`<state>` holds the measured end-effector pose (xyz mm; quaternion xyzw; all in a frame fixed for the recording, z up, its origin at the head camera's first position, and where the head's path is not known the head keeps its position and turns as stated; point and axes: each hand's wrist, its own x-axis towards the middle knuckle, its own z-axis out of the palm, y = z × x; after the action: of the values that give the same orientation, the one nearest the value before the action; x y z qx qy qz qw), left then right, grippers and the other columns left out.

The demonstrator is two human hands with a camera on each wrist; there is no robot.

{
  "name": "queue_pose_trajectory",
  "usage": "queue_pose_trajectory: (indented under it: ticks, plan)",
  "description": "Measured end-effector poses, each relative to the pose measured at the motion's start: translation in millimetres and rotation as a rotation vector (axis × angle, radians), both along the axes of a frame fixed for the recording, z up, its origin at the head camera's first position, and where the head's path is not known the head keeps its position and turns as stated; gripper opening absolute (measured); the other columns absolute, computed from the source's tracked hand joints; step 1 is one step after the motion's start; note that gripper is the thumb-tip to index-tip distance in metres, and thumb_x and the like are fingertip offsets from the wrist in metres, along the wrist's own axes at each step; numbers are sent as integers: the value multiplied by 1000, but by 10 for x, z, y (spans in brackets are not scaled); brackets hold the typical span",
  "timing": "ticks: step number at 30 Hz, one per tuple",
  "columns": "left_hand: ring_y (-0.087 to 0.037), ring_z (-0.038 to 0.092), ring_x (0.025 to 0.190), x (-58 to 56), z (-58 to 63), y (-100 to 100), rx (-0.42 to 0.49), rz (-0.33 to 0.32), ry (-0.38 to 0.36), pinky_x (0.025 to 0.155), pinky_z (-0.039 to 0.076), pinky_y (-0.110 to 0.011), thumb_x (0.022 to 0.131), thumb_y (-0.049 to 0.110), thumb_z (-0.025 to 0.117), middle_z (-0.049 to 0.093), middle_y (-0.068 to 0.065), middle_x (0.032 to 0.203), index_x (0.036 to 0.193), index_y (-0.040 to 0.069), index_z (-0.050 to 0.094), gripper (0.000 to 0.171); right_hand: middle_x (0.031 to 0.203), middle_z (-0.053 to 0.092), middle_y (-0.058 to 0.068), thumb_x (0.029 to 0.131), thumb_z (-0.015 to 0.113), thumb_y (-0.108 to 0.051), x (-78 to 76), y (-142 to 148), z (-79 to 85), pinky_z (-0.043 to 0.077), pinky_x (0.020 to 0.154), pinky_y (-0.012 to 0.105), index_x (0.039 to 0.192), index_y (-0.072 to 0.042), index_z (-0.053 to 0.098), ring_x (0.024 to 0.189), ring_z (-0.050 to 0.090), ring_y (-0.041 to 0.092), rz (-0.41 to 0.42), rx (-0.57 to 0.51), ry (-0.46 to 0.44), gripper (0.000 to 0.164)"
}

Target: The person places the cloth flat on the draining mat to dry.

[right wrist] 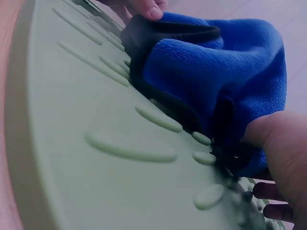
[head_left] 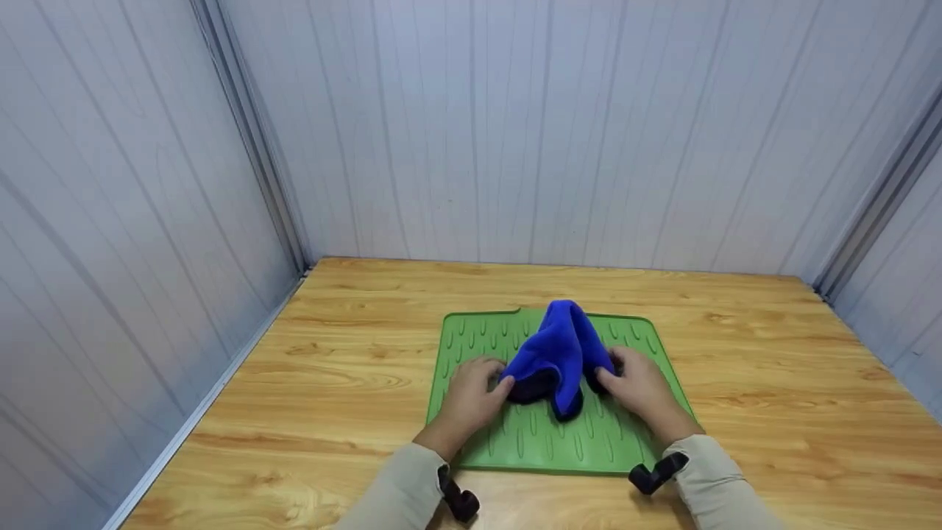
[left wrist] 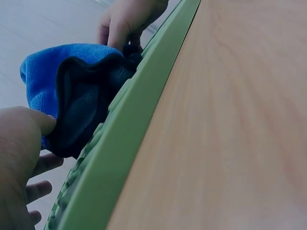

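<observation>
A blue plush cloth (head_left: 556, 350) with black edging stands bunched into a peak on a green ridged mat (head_left: 537, 453). At its left corner my left hand (head_left: 471, 394) pinches the fabric between thumb and fingers. My right hand (head_left: 642, 384) pinches the opposite side in the same way. In the left wrist view, the left thumb presses the dark edge of the cloth (left wrist: 72, 105), while the other fingers spread below. The right wrist view shows the right thumb against the blue pile of the cloth (right wrist: 230, 57), whose black border lies over the mat's raised ribs.
The mat lies on a wood-grain table (head_left: 316, 397), in from the front edge. Pale panel walls (head_left: 500, 132) rise behind the table and at both sides. A black strap piece (head_left: 460, 500) hangs at the left wrist, another (head_left: 657, 473) at the right.
</observation>
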<state>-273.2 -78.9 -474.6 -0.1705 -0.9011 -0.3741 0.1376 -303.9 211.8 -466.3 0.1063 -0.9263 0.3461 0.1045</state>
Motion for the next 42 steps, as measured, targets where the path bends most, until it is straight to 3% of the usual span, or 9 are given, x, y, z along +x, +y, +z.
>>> queue_pose_trajectory:
  ticks: [4, 9, 18, 28, 36, 42]
  plan:
    - [-29, 62, 112, -3, 6, -58, 24, 24, -25, 101, 44, -50, 100, 24, 64, 71, -7, 112, 107, 8, 74, 20, 100, 71, 8, 92, 66, -18, 35, 84, 26, 48, 79, 42, 106, -10, 70, 85, 60, 23, -38, -1, -18, 17]
    - [-30, 62, 110, -5, 13, -120, 18, 50, -6, 100, 43, -51, 99, 25, 64, 70, -8, 109, 104, 9, 74, 19, 105, 70, 11, 94, 63, -22, 52, 182, 35, 47, 79, 43, 112, -10, 67, 88, 59, 27, -73, -3, -31, 21]
    - [-29, 63, 106, -36, 10, -222, 25, 82, 10, 96, 45, -51, 100, 24, 63, 69, -6, 107, 105, 9, 73, 19, 109, 69, 17, 95, 61, -22, 16, 330, 50, 47, 69, 38, 120, -8, 65, 84, 61, 29, -134, -31, -45, 28]
    - [-31, 63, 107, -78, -2, -376, 25, 131, 28, 101, 42, -56, 100, 21, 63, 71, -8, 106, 104, 10, 72, 15, 118, 67, 22, 94, 61, -18, 4, 447, 58, 45, 87, 50, 120, -5, 65, 101, 60, 36, -184, -45, -30, 29]
    - [-32, 64, 108, -113, -27, -450, -23, 168, 46, 102, 42, -56, 100, 21, 63, 72, -9, 109, 108, 9, 73, 17, 119, 67, 23, 94, 58, -18, -13, 512, 51, 46, 89, 53, 117, -7, 66, 104, 61, 39, -212, -28, -21, 27]
    - [-34, 64, 109, -140, -36, -519, -56, 202, 81, 103, 41, -56, 100, 21, 63, 72, -10, 111, 110, 8, 73, 19, 116, 68, 23, 94, 59, -18, -28, 523, 36, 47, 84, 52, 116, -6, 67, 96, 63, 39, -253, -7, 7, 27]
